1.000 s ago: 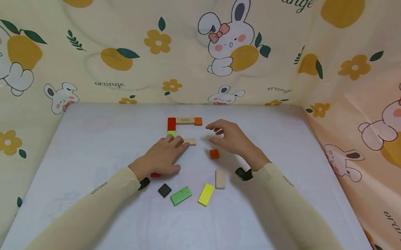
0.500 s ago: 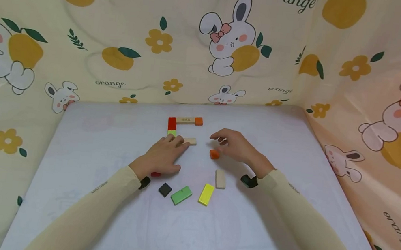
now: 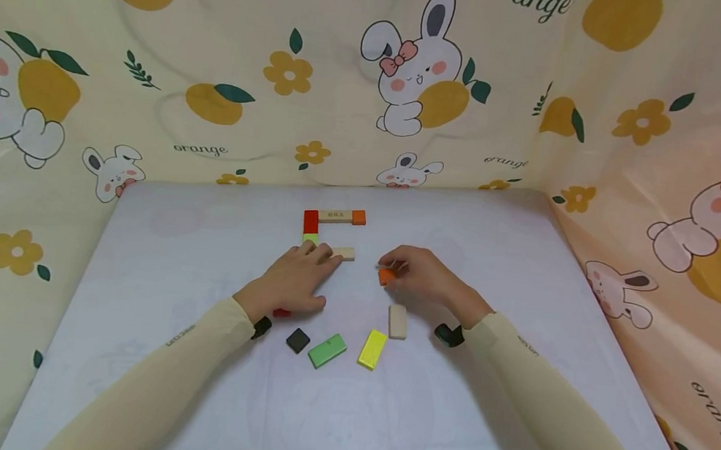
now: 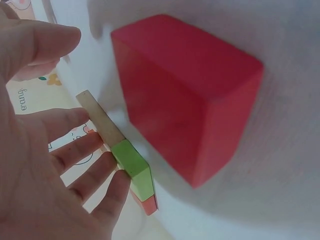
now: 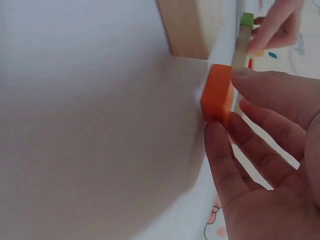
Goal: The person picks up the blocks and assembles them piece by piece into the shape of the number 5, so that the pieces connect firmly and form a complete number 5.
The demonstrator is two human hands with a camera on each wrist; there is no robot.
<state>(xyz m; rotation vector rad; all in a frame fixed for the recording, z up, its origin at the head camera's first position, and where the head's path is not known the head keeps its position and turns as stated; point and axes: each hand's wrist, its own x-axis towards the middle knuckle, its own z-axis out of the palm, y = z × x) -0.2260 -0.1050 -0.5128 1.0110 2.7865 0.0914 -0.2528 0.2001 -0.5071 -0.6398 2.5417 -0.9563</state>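
My right hand (image 3: 424,276) is at a small orange block (image 5: 217,92), pinching it between thumb and fingertips close over the table. In the head view the fingers partly cover it. My left hand (image 3: 290,282) lies with fingers spread, its fingertips at a green block (image 4: 131,162) and a plain wooden block (image 4: 102,117) standing end to end. These two join a C-shaped row with a red block (image 3: 311,221), a lettered wooden block (image 3: 336,217) and another orange block (image 3: 359,217). Below the left palm sits a separate red block (image 4: 180,95), mostly hidden in the head view.
Nearer the front of the white table (image 3: 339,428) lie a black block (image 3: 298,341), a green block (image 3: 327,351) and a yellow block (image 3: 372,349). A loose wooden block (image 3: 397,322) is just in front of the right hand. Patterned cloth (image 3: 319,118) hangs behind and at both sides.
My right hand has come down and nearer to me from beside the row, and its fingers have closed on the loose orange block. The left hand stays in place.
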